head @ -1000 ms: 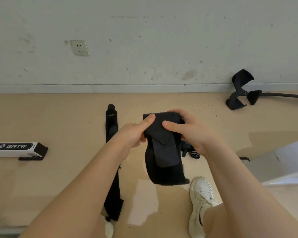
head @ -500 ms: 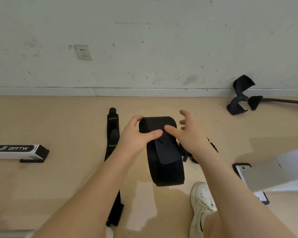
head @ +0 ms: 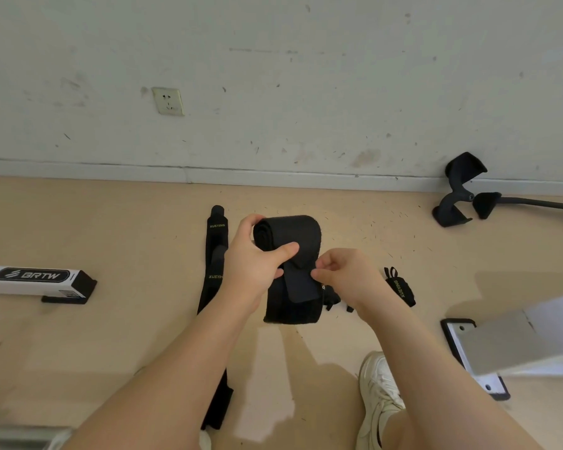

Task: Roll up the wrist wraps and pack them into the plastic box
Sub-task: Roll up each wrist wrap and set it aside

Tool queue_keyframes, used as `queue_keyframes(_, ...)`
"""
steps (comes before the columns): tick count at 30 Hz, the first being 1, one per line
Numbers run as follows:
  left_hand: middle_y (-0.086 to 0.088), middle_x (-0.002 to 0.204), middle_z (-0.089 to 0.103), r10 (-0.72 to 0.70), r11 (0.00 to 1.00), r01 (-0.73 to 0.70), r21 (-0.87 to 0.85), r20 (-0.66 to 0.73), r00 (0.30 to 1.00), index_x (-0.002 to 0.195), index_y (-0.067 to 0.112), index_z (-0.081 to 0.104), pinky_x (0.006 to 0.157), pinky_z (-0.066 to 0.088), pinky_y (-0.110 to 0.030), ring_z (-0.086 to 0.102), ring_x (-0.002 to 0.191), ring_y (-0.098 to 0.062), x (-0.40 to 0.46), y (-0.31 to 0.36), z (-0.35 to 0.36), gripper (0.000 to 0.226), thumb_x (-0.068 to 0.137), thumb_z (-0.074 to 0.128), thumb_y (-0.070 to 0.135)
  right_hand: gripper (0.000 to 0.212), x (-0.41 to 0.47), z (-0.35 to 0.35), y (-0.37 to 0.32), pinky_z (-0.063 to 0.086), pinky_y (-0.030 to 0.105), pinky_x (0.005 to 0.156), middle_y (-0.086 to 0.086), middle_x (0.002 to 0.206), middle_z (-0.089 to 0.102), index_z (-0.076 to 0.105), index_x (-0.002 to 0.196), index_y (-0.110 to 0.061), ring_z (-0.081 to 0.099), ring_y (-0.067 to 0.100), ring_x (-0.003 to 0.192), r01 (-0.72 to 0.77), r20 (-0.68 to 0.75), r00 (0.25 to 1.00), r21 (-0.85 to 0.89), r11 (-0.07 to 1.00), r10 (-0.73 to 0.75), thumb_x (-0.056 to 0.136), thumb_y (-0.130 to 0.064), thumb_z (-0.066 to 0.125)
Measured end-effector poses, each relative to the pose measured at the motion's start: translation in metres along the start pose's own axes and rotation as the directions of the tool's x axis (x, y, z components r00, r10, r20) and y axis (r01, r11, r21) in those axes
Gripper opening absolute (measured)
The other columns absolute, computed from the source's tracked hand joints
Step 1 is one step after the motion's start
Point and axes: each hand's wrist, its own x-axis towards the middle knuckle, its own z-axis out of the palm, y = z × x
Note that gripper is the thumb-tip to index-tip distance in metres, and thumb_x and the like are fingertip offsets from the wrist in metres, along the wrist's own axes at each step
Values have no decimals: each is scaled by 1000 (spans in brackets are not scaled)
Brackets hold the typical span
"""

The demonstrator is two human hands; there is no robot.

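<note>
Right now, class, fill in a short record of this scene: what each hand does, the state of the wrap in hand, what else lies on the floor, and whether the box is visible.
left hand: grips the roll, thumb across its front
right hand: pinches the loose strap end
held wrap: rolled at top, tail hanging below, held above the floor
flat wrap: lies unrolled on the floor, left of the hands
small wrap: on the floor, right of the hands
plastic box: cannot tell which item it is

Bare forearms, no sleeves showing; a white lace-up sneaker [head: 379, 397] with a white sock on one foot.
</note>
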Motion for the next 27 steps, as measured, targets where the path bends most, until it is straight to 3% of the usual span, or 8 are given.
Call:
queue_keyframes(4, -2, 115, 59, 27, 1000, -27, -1, -8, 1000, 115, 40, 40, 69, 58, -28, 61, 99, -17, 1, -1, 2, 60, 75, 79, 17, 8, 2, 11, 0, 44, 29, 65, 6, 86, 59, 56, 92, -11, 51, 18, 76, -22, -31, 999, -38, 999, 21, 95, -16, 50)
queue_keyframes(7, 2, 113, 59, 68, 996, -67, 52, -24, 997, 115, 43, 41, 84, 56, -39, 59, 105, -19, 4, -2, 1, 61, 73, 80, 20, 13, 0, 23, 0, 40, 26, 63, 5, 91, 57, 52, 104, -11, 49, 15, 77, -97, -11, 995, 117, 988, 99, 99, -19, 43)
queue_keyframes(10, 5, 110, 58, 87, 995, -85, 60, -24, 996, 114, 40, 45, 87, 54, -42, 59, 104, -18, 4, -1, -2, 59, 72, 80, 17, 13, -2, 29, -2, 37, 27, 65, 5, 90, 53, 49, 95, -12, 44, 15, 77, -165, 46, 986, 223, 961, 159, 101, -19, 39)
queue_keyframes(15, 8, 107, 57, 97, 995, -96, 41, -23, 995, 116, 37, 47, 89, 53, -43, 58, 104, -17, 6, 0, -8, 58, 74, 78, 12, 16, -1, 29, -1, 38, 42, 105, 12, 105, 61, 53, 89, -13, 53, 28, 109, -229, 184, 969, 405, 885, 166, 100, -17, 43)
queue_keyframes(17, 9, 108, 56, 91, 995, -91, 35, -11, 996, 118, 36, 47, 88, 54, -41, 58, 105, -17, 6, 1, -8, 59, 75, 78, 12, 15, -2, 27, 0, 43, 37, 100, 8, 97, 60, 53, 86, -12, 54, 25, 101, -223, 169, 972, 458, 860, 162, 99, -13, 45)
queue_keyframes(21, 7, 102, 55, 57, 995, -55, -82, 20, 998, 118, 33, 45, 70, 57, -25, 59, 93, -9, 1, 6, -3, 55, 79, 74, 7, 12, -8, 27, -3, 47, 26, 69, 5, 92, 63, 57, 98, -10, 58, 17, 83, -115, -36, 987, 509, 853, 155, 99, -14, 45)
queue_keyframes(24, -1, 103, 59, -10, 986, 16, -169, 37, 999, 112, 34, 48, 74, 58, -32, 61, 95, -14, 2, 9, -5, 50, 80, 73, 5, 16, -11, 32, -7, 51, 29, 73, 7, 98, 66, 56, 107, -11, 62, 20, 89, -98, -11, 991, 605, 790, 131, 100, -17, 43)
queue_keyframes(27, -5, 106, 60, -62, 972, 71, -226, 47, 997, 101, 41, 47, 77, 58, -38, 62, 100, -20, 3, 13, -8, 49, 80, 72, 5, 23, -10, 29, -9, 49, 33, 78, 11, 107, 65, 55, 114, -8, 61, 24, 98, -179, 150, 983, 689, 702, 104, 101, -19, 39)
